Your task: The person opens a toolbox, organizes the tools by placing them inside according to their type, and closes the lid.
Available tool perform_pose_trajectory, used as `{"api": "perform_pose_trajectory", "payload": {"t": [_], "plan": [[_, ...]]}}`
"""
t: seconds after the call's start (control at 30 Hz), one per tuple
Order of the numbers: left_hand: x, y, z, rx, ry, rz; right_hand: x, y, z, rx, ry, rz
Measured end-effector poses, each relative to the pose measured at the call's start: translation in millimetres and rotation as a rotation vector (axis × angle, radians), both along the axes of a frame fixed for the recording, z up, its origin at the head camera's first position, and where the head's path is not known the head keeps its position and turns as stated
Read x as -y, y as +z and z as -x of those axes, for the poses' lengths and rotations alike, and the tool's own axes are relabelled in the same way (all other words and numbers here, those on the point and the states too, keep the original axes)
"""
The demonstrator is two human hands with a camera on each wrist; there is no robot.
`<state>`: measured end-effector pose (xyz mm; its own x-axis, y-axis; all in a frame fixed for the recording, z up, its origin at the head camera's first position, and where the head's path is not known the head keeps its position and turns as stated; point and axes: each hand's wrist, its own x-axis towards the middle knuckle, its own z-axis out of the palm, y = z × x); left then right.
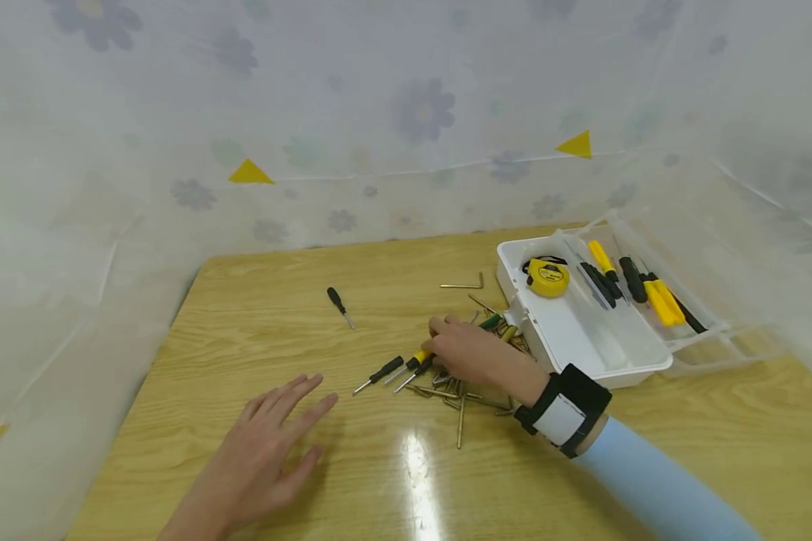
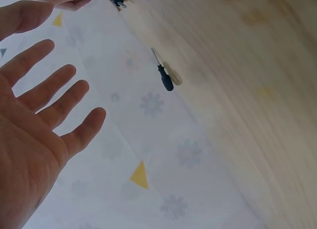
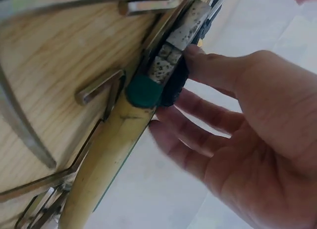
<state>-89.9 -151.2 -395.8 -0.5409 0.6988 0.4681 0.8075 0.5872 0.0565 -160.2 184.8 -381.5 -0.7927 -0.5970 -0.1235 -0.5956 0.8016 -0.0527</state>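
Observation:
My left hand [image 1: 264, 447] hovers over the near left of the table, fingers spread and straight, holding nothing. At the pile in the middle, my right hand [image 1: 477, 352] reaches down with bent fingers. The right wrist view shows its thumb and fingertips pinching a black handle [image 3: 175, 85], apparently a screwdriver's, beside pliers [image 3: 116, 140] with yellow-green grips and spotted metal jaws. Small screwdrivers [image 1: 384, 369] with black or yellow-and-black handles lie just left of that hand. Brass-coloured hex keys [image 1: 460, 428] are heaped under and around it. The fingers partly hide the pile.
A white toolbox [image 1: 582, 357] stands at the right with its clear lid open, holding a yellow tape measure [image 1: 548, 278] and several yellow and black-handled tools [image 1: 659, 300]. One black screwdriver [image 1: 338, 302] and one hex key [image 1: 470, 285] lie apart. A flowered curtain [image 1: 379, 135] surrounds the table.

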Motion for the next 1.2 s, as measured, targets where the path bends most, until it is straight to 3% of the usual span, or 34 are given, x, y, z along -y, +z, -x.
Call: {"api": "perform_pose_trajectory", "payload": {"t": [0.23,0.57,0.8,1.0,1.2], "plan": [[-2.0,-2.8,-1.4,0.020,-0.006,0.009,-3,1.8,1.4,0.087,-0.025,0.074],[-2.4,-2.2,-2.6,0.034,0.011,0.018,-20,9.4,-16.0,0.027,-0.007,0.223],[-3.7,0.2,-0.5,0.034,-0.002,0.006,-44,11.5,-29.5,-0.107,0.017,0.300],[-6.2,-0.2,4.6,0.033,-0.023,-0.007,-65,16.3,-43.7,-0.197,-0.017,0.395],[-8.8,-1.9,8.5,0.038,-0.039,0.002,-81,21.5,-56.2,-0.420,-0.082,0.478]]}}
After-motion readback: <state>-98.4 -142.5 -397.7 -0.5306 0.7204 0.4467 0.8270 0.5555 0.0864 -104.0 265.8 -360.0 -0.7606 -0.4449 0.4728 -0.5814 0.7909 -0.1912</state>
